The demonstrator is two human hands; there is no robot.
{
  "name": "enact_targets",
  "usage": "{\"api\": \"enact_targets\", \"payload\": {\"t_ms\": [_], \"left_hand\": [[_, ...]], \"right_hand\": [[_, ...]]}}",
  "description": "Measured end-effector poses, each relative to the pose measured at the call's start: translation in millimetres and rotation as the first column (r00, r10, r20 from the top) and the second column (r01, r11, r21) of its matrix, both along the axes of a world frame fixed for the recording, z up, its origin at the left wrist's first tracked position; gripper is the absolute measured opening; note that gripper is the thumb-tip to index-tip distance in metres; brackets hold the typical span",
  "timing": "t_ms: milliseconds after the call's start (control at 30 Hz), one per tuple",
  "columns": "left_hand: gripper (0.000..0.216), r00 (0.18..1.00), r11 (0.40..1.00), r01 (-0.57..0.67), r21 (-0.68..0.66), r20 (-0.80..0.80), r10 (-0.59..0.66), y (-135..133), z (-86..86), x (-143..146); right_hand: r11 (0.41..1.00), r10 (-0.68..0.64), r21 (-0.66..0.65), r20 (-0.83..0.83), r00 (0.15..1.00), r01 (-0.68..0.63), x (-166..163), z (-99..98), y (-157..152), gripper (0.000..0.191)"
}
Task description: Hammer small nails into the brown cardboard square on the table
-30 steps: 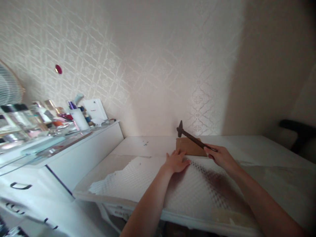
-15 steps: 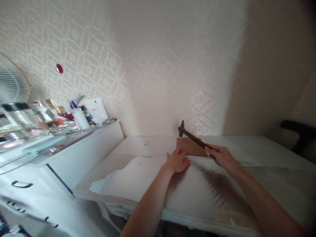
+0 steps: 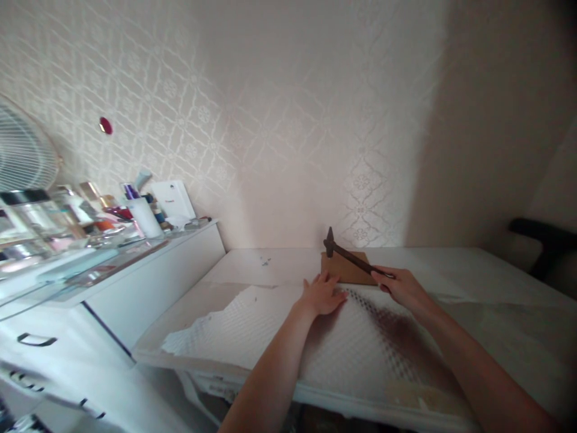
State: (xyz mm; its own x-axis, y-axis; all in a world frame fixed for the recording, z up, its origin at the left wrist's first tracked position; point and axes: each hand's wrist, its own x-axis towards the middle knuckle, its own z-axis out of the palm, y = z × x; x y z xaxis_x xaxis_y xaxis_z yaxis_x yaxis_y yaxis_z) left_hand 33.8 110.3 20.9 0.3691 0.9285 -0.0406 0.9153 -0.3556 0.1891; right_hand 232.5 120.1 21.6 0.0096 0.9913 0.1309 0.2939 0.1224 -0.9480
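Note:
My right hand (image 3: 396,285) is wrapped round the handle end of a hammer (image 3: 354,257). The dark hammer head is just above the far left corner of a brown rectangular board (image 3: 349,273); whether it touches cannot be told. My left hand (image 3: 321,294) lies flat with fingers spread, its fingertips on the near left edge of the board. Beneath my left palm is a white textured sheet (image 3: 243,322) with a mesh pattern, spread over the white table (image 3: 279,264).
Several tiny dark bits (image 3: 265,261) lie on the table left of the board. To the left stands a white drawer cabinet (image 3: 166,264) crowded with bottles and a white box (image 3: 174,199). A fan (image 3: 24,147) is at far left, a black chair part (image 3: 541,234) at right.
The hammer head has dropped a little toward the board's far left corner. My left hand and the board have stayed in place; the view has shifted slightly.

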Motion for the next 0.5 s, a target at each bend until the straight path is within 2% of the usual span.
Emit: {"api": "enact_targets", "payload": {"t_ms": [167,333,500], "left_hand": [[0.064,1.0,1.0,0.002,-0.013,-0.015,-0.002,-0.2,0.1,-0.2],[0.064,1.0,1.0,0.004,-0.014,-0.021,-0.004,0.1,0.1,-0.1],[0.065,1.0,1.0,0.002,-0.002,-0.004,-0.002,0.7,-1.3,-0.4]], "right_hand": [[0.999,-0.032,0.004,0.006,0.999,0.032,-1.4,6.0,-5.0,0.056],[0.999,-0.024,0.037,0.045,0.999,0.022,0.7,-1.3,0.7,0.051],[1.0,-0.022,0.008,-0.02,1.0,0.022,0.7,-2.1,1.2,0.053]]}}
